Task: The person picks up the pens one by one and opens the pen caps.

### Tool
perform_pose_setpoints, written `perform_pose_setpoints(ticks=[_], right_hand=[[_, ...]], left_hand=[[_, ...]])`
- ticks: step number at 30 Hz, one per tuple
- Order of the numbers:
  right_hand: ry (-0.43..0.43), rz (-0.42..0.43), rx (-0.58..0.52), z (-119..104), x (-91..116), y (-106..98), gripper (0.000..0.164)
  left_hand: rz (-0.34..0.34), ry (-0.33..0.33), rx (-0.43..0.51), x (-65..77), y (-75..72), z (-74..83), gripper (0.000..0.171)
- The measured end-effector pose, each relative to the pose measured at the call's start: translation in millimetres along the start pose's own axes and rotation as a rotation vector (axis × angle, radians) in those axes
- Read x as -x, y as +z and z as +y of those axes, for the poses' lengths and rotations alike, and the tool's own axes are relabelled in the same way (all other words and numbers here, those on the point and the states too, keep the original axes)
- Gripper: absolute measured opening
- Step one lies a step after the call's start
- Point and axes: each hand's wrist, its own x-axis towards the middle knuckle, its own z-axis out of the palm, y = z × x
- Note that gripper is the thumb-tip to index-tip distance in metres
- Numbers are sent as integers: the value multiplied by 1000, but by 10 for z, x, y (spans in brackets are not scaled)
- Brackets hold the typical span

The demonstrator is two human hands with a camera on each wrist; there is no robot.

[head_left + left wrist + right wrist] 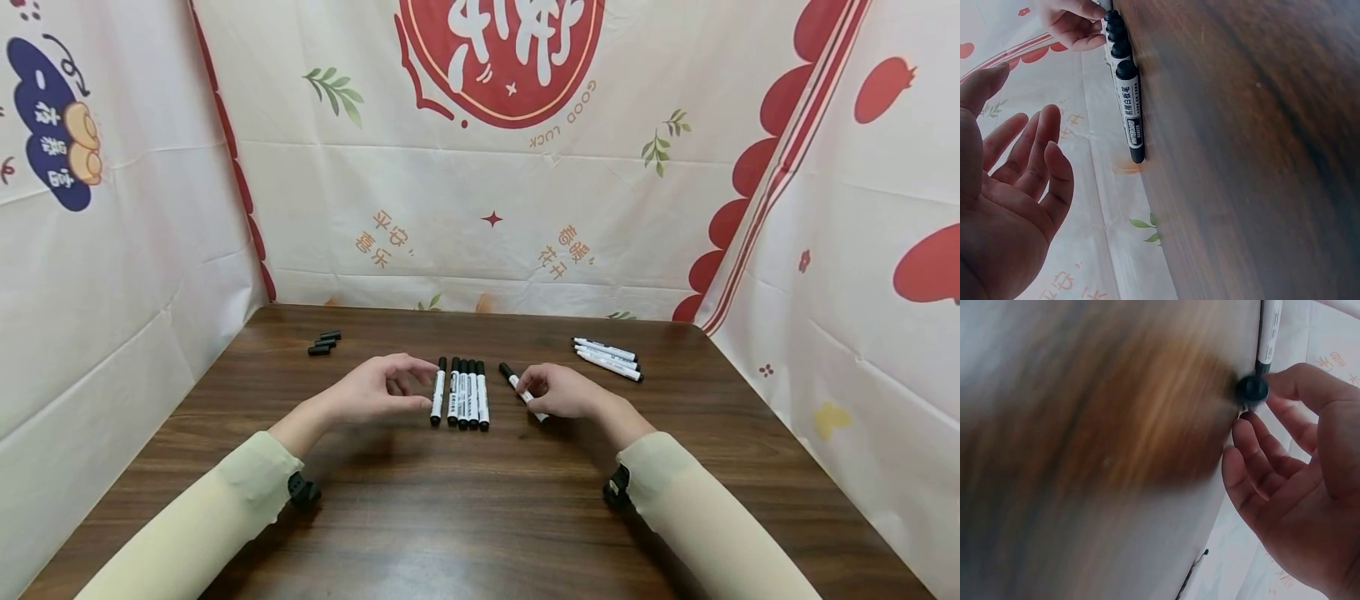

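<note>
Several whiteboard markers (462, 396) with white barrels and black caps lie side by side at the middle of the table. One marker (438, 393) lies slightly apart at the left end of this row. My left hand (386, 387) hovers beside that marker, fingers loosely bent; in the left wrist view the left hand (1016, 181) holds nothing. To the right of the row, my right hand (562, 390) pinches another marker (508, 374), which is tilted with its black cap toward the back left. The right wrist view shows that marker's round black end (1252, 390) between thumb and fingers.
Three small black caps (319, 351) lie at the table's back left. At the back right, several white markers (609, 358) lie in a group. The brown wooden table (435, 517) is bordered by printed white cloth (465, 183) behind and at both sides.
</note>
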Motion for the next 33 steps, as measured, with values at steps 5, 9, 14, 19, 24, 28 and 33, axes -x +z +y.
perform_pose_setpoints(ticks=[5,9,14,19,24,28,33], right_hand=[[13,21,50,71,41,-50,22],[16,32,60,150,73,-84,30],[-4,12,65,228,137,-119,32],[-50,12,69,295,188,-126,35],[-60,48,18,311,229,-113,40],[-57,67,-56,267,277,-130,35],[-95,99,-144,174,319,-140,28]], left_hand=[[-2,-2,2,-6,2,15,50],[-3,-4,1,-11,2,25,50],[-3,1,-4,-11,5,31,50],[-6,-4,3,-13,15,46,50],[-10,-4,-3,-6,18,46,51],[-6,-5,1,-5,19,54,51],[-8,3,5,-6,36,55,51]])
